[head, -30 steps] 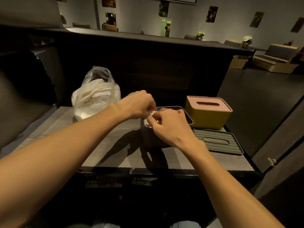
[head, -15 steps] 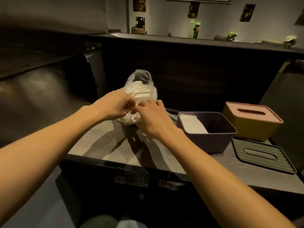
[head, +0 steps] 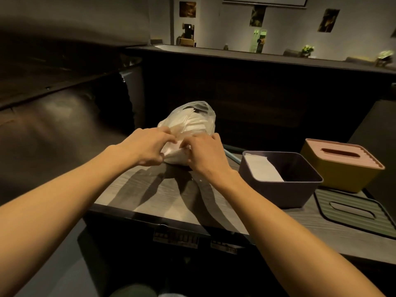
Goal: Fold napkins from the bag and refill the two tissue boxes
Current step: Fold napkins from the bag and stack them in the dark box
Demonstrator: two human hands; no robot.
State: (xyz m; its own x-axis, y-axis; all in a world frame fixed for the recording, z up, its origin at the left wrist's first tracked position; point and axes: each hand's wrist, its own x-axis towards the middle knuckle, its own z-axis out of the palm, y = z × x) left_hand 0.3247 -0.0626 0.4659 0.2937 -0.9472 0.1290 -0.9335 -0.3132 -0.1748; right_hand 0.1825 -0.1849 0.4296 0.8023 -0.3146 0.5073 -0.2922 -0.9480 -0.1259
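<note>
Both hands are at the bag of napkins. The left hand [head: 147, 146] and right hand [head: 205, 155] pinch the bag [head: 190, 123], near the tabletop's [head: 171, 202] back left corner. The purple box [head: 280, 189] beside it is open, partly filled. The yellow box [head: 340, 168], at the right edge, has its lid on.

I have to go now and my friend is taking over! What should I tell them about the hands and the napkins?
Left hand and right hand both grip the plastic bag of napkins on the table.
Purple box is open, with a few folded napkins inside; its green lid lies in front of the yellow box.
The yellow box has its pink lid on; its fill is hidden.
Left: fold more, fill, close.
</note>
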